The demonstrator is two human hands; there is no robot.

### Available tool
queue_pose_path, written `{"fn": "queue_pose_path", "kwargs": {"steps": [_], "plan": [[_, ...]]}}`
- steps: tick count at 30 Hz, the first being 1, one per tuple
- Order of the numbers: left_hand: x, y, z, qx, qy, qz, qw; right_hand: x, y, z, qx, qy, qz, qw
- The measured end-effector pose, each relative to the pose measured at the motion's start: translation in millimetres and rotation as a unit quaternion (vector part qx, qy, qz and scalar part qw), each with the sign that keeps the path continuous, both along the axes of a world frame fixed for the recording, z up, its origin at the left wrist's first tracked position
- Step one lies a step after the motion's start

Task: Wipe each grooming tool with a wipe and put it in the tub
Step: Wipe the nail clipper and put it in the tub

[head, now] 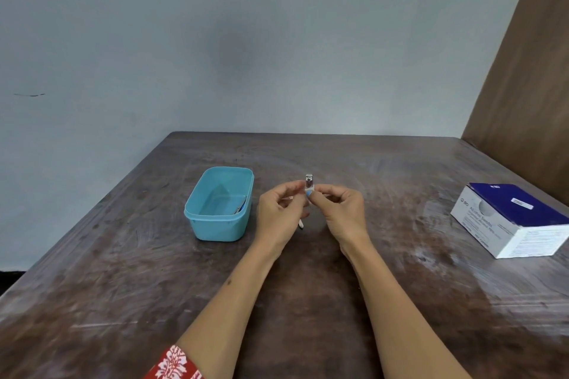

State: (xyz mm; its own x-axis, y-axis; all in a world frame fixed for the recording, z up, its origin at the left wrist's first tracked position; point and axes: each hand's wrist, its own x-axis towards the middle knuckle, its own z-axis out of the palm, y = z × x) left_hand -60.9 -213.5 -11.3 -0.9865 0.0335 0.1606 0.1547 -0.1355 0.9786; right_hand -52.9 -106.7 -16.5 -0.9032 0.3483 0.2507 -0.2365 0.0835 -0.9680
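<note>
Wiping step: both hands, left hand (pixel 278 209) and right hand (pixel 338 209), pinch the nail clipper (pixel 309 182); wipe unclear; next, carry it left into the tub (pixel 197 221).

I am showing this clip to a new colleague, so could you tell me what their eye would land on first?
First the two hands meeting at mid-table: the left hand and right hand pinch a small metal nail clipper upright between them. Next, the turquoise tub just left of the hands, with something lying inside. Then the blue-and-white alcohol swab box at the table's right edge.
</note>
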Motion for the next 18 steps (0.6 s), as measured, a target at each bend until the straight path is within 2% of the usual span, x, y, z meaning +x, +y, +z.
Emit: {"fn": "queue_pose_path", "kwargs": {"steps": [3, 7, 10, 14, 18], "plan": [[-1.8, -1.5, 1.5, -0.008, -0.003, 0.006, 1.0, 2.9, -0.6, 1.6, 0.064, 0.021, 0.0, 0.998], [-2.5, -1.8, 4.5, 0.038, -0.016, 0.003, 0.999, 1.4, -0.7, -1.2, 0.127, 0.007, 0.013, 0.992], [-4.8, -4.8, 5.6, 0.06, -0.043, 0.004, 0.997, 0.2, -1.6, -2.9, 0.12, -0.007, 0.021, 0.993], [-4.6, -4.6, 5.5, 0.063, -0.06, -0.012, 0.996, 1.2, -0.3, 1.2, 0.072, 0.028, 0.024, 0.997], [-5.5, -6.1, 4.9, 0.056, -0.063, -0.006, 0.996, -0.1, -1.5, -2.6, 0.102, 0.007, 0.032, 0.994]]}}
